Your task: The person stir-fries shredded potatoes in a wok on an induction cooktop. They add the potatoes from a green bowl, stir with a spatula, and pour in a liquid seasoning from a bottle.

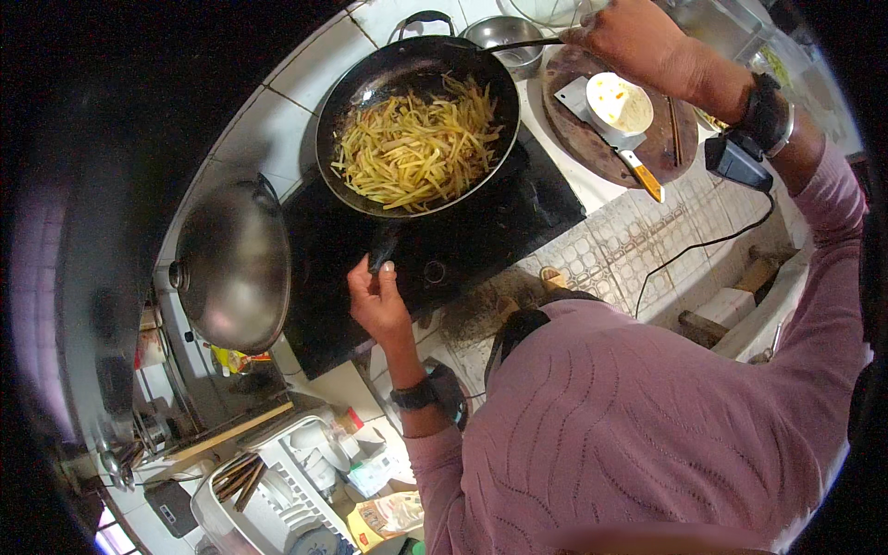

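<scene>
My left hand grips the black handle of a dark wok on the stove side nearest me. Thin strips of yellowish food, which look like shredded potato, fill the wok's lower part. Up at the right, my right hand is closed around a dark, thin-handled utensil. Its shaft reaches over the wok's right rim; its working end cannot be made out. Just below that hand lies a round wooden cutting board, bearing a cleaver and a white bowl with residue inside.
A black cooktop lies beneath the wok. Left of it, a domed metal lid stands on edge. A steel bowl sits behind the board, and chopsticks lie on it. A white dish rack holds dishes at lower left.
</scene>
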The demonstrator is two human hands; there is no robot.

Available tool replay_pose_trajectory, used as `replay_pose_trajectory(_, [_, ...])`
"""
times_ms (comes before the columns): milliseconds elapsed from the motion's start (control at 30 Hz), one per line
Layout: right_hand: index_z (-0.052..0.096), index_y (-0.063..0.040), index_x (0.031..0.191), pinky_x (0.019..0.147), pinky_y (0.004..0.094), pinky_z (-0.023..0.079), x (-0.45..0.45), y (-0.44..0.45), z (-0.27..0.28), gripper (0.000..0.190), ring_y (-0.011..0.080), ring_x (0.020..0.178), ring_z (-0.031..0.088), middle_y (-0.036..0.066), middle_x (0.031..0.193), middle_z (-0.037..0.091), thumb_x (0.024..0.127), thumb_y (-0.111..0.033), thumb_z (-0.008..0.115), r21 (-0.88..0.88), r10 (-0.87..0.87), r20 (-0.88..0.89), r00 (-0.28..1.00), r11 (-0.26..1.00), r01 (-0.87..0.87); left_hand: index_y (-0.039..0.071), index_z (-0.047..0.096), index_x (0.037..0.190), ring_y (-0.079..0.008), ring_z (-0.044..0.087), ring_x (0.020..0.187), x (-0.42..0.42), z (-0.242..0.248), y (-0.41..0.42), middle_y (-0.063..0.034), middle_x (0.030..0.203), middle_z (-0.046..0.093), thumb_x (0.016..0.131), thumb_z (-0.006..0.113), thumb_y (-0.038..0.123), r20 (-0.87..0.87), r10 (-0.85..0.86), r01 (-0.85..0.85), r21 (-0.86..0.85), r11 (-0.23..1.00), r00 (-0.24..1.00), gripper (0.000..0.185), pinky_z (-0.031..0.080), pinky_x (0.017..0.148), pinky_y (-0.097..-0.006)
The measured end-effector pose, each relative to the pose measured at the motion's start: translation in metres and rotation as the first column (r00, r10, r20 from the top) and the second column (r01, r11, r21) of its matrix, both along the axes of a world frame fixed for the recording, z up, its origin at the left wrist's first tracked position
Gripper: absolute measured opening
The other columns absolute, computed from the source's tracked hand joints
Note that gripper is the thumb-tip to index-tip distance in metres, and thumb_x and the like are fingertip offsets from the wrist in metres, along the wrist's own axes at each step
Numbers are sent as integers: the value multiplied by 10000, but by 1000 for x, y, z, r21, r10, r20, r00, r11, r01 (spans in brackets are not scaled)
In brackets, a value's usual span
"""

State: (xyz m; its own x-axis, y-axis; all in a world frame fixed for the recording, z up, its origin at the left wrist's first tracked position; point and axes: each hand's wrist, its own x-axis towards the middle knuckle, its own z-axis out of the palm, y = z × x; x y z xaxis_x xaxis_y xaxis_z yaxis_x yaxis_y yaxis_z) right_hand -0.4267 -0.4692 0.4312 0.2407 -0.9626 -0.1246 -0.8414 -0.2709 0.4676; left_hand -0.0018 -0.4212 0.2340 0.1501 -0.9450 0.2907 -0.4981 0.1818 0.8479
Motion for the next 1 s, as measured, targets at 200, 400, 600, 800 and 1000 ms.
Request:
replay_pose_trajectory(200, [657, -71, 1214, 778, 318, 533, -29, -3, -13, 294, 207, 897, 678, 108, 982, 693, 921, -95, 648, 275, -167, 889, 425, 939, -206, -19, 630, 1153, -111, 564, 754, 4, -8, -4, -53, 912, 675, 910, 695, 107, -39, -8, 8, 1, 1000, 999, 281, 491, 711, -275])
replay_pose_trajectory(400, [712, 2, 1119, 450, 272, 394, 37, -1, -112, 324, 95, 523, 523, 9, 681, 625, 839, -161, 724, 408, -373, 902, 217, 902, -142, -17, 633, 1143, -123, 570, 748, 3, -5, -2, -59, 891, 669, 899, 697, 101, 3, 9, -9, 7, 1000, 1000, 278, 493, 698, -285])
replay_pose_trajectory(600, [641, 26, 1226, 387, 237, 255, 47, 17, -149, 337, 70, 453, 376, -10, 636, 490, 915, -104, 650, 640, -656, 604, -452, 737, -215, 2, 641, 1134, -155, 591, 691, 3, 0, -3, -76, 835, 666, 883, 701, 105, 99, 19, -20, 9, 1000, 995, 279, 501, 677, -304])
replay_pose_trajectory(800, [546, 8, 1315, 388, 207, 219, 17, 43, -132, 374, 53, 439, 292, -55, 646, 428, 953, -78, 586, 712, -648, 269, -712, 632, -306, 4, 642, 1137, -153, 601, 687, 3, -1, -2, -83, 831, 666, 883, 706, 114, 90, 21, -21, 1, 1000, 996, 283, 498, 661, -297])
replay_pose_trajectory(1000, [622, 12, 1263, 429, 229, 327, 4, 55, -114, 326, 58, 511, 414, -30, 663, 503, 950, -67, 579, 627, -607, 633, -481, 766, -141, -3, 639, 1138, -118, 571, 696, 2, -4, -1, -57, 827, 652, 897, 699, 105, 19, 18, -18, 8, 1000, 1000, 271, 488, 669, -275])
